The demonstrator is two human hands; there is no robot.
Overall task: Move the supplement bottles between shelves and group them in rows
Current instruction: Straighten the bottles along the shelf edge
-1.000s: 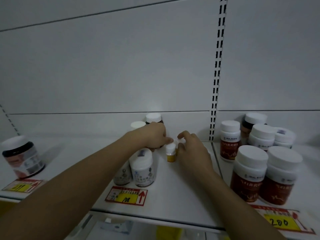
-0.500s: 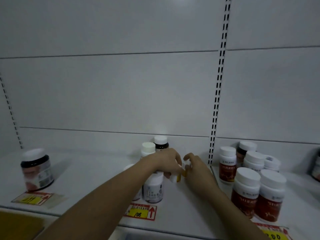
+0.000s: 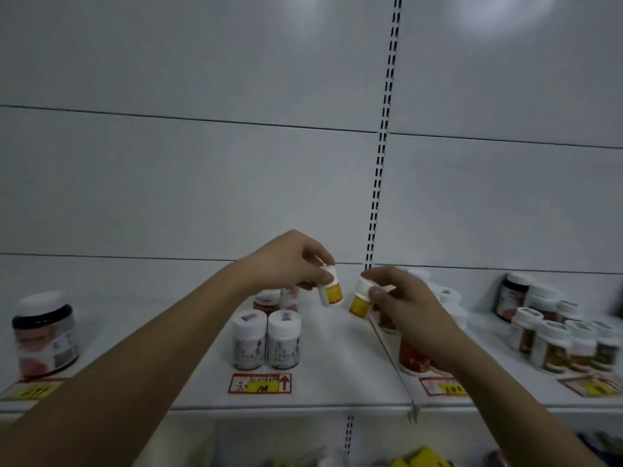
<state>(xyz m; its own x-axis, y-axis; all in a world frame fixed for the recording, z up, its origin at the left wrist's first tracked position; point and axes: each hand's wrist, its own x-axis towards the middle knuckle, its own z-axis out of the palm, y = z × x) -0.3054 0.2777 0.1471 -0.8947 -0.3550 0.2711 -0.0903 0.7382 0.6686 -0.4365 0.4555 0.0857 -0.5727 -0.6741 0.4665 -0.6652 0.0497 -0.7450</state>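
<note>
While we look at the white shelf [image 3: 337, 372], we read "108" on the yellow price tag [image 3: 259, 383]; the bottle labels are too blurred to read. Our left hand [image 3: 286, 261] pinches a small yellow-labelled bottle [image 3: 331, 290] by its white cap, above the shelf. Our right hand [image 3: 401, 298] pinches a second small yellow bottle [image 3: 360, 302], tilted, just beside the first.

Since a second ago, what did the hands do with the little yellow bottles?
Both hands lifted off the shelf. The left hand now holds one small yellow-labelled bottle in the air, and the right hand holds another, tilted; a second ago only one showed, standing on the shelf between the fingertips. The two white bottles in front, the big dark jar and the red-labelled bottles stayed put.
</note>
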